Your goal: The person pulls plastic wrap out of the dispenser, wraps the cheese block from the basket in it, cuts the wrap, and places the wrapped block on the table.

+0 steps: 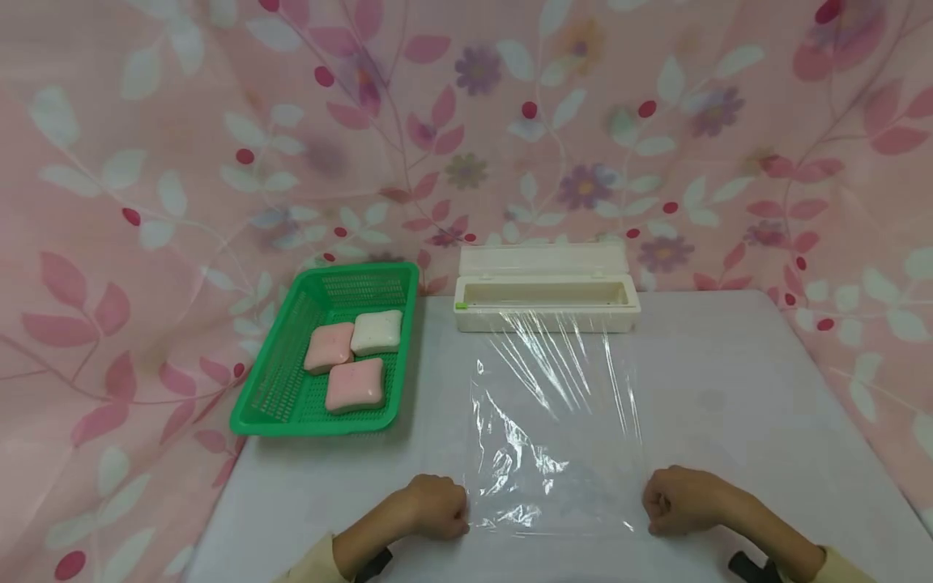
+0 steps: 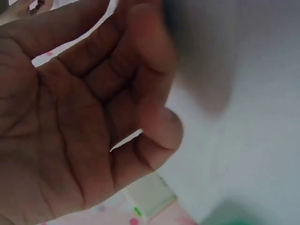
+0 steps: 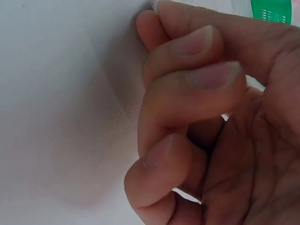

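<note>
A sheet of clear cling film (image 1: 554,429) stretches from a white dispenser box (image 1: 548,321) toward the front of the table. At its near left corner my left hand (image 1: 437,506) pinches the film, fingers curled. My right hand (image 1: 681,500) pinches the near right corner. In the right wrist view the thumb and forefinger of the right hand (image 3: 192,101) meet at the top, with the other fingers curled loosely. The left hand (image 2: 79,122) shows its palm and bent fingers in the left wrist view; its pinch on the film is hidden there.
Left of the film stands a green plastic basket (image 1: 251,427) holding two pink soap bars (image 1: 355,386) and a white one (image 1: 377,332). The dispenser's lid (image 1: 543,259) is raised, with a small green slider (image 1: 461,306) on its cutter rail. A flowered curtain (image 1: 466,121) hangs behind the white table (image 1: 729,389).
</note>
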`<action>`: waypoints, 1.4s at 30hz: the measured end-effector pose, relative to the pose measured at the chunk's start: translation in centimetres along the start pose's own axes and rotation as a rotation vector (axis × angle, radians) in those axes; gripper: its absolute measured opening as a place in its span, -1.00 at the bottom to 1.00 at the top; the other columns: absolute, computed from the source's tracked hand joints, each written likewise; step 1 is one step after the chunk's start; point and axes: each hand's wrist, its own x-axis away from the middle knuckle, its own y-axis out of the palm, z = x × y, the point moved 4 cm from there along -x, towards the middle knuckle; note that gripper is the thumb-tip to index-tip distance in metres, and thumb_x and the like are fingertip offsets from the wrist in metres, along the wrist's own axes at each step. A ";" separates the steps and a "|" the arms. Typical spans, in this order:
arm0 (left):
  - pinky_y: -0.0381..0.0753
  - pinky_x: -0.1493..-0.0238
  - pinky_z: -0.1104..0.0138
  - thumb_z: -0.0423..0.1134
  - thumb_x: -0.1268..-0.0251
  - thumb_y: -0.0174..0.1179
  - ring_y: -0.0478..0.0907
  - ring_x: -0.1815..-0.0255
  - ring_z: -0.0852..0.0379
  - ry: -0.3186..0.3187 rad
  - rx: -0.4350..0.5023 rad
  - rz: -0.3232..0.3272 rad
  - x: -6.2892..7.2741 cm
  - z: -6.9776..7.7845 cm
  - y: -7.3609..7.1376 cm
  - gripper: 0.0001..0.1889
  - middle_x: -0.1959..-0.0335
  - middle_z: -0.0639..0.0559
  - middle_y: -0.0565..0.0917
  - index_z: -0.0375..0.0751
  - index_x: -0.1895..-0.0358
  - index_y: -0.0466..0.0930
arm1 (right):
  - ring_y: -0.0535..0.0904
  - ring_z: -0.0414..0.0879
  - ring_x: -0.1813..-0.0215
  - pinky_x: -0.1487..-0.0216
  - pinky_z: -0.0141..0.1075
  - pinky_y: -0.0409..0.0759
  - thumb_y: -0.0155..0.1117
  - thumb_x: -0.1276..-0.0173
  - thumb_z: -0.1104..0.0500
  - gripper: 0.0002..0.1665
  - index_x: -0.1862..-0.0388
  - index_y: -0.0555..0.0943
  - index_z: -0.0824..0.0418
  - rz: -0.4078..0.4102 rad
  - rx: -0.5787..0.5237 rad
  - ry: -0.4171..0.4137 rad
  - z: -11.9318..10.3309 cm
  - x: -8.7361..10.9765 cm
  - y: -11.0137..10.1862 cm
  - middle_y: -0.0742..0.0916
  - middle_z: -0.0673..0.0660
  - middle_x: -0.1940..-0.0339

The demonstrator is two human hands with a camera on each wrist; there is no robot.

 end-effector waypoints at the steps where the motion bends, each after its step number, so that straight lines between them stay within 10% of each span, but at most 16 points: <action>1: 0.28 0.61 0.40 -0.06 -0.19 0.31 0.29 0.67 0.29 0.019 -0.025 -0.027 0.2 0.1 -0.2 -0.70 0.71 0.24 0.40 -0.02 0.63 0.50 | 0.37 -0.29 0.62 0.58 -0.38 0.33 0.49 -0.05 0.17 -0.67 0.71 0.50 0.03 -0.001 -0.003 0.000 0.1 0.0 0.0 0.53 -0.16 0.75; 7: 0.46 0.41 0.48 -0.08 -0.28 0.31 0.47 0.47 0.38 0.219 0.134 -0.130 2.7 -0.6 -5.1 -0.85 0.47 0.28 0.56 -0.07 0.27 0.67 | 0.38 -0.30 0.63 0.57 -0.37 0.32 0.48 -0.06 0.16 -0.69 0.70 0.52 0.03 -0.003 -0.044 -0.023 0.5 0.2 0.0 0.55 -0.16 0.74; 13: 0.58 0.19 0.36 -0.10 -0.40 0.23 0.59 0.17 0.27 0.370 0.353 0.065 5.9 -4.7 -12.0 -0.75 0.13 0.22 0.65 0.00 -0.08 0.60 | 0.36 -0.32 0.65 0.58 -0.39 0.30 0.48 -0.07 0.15 -0.69 0.70 0.52 0.03 -0.006 -0.052 -0.035 0.5 0.0 0.1 0.52 -0.17 0.76; 24: 0.58 0.13 0.18 -0.18 -0.27 0.35 0.58 0.12 -0.02 0.002 0.319 0.251 7.8 -15.1 -17.8 -0.40 -0.09 -0.20 0.51 -0.28 -0.33 0.39 | 0.37 -0.29 0.63 0.57 -0.38 0.29 0.48 -0.08 0.15 -0.71 0.69 0.53 0.04 -0.021 -0.066 -0.005 0.6 0.0 0.0 0.52 -0.14 0.74; 33: 0.55 0.04 -0.08 -0.09 -0.21 0.39 0.28 -0.30 -0.40 -0.230 0.422 0.009 5.9 -20.9 -15.3 -0.20 -0.29 -0.44 0.33 -0.21 -0.46 0.22 | 0.39 -0.25 0.59 0.53 -0.34 0.31 0.49 -0.08 0.11 -0.72 0.67 0.54 0.03 -0.001 -0.050 0.026 0.8 0.0 0.3 0.53 -0.12 0.70; 42: 0.35 0.48 0.25 0.00 -0.14 0.43 0.61 0.36 -0.10 -0.437 0.324 -0.103 5.2 -21.6 -14.4 -0.21 -0.35 -0.30 0.29 -0.11 -0.42 0.29 | 0.38 -0.25 0.58 0.55 -0.35 0.28 0.49 -0.06 0.11 -0.72 0.68 0.54 0.02 0.011 -0.075 0.001 0.9 0.2 0.4 0.52 -0.12 0.70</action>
